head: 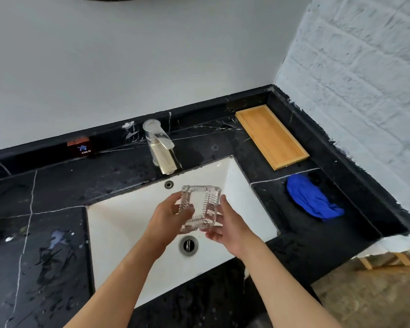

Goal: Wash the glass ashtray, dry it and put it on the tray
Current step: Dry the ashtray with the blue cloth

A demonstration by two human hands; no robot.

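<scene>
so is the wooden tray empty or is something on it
Empty: the wooden tray shows only bare wood; the glass ashtray is held over the sink.

Black marble-look countertop [45,197], white veins, water spots across surface. White rectangular sink [118,223] set into countertop, used as landmark. Chrome faucet [160,147] mounted behind sink, spout over basin's rear edge. Wooden tray [271,136] flat on countertop behind and right of sink, near corner walls. Blue cloth [311,201] crumpled on countertop right of sink, nearer than tray, apart from it. White smears on countertop left of sink.
</scene>
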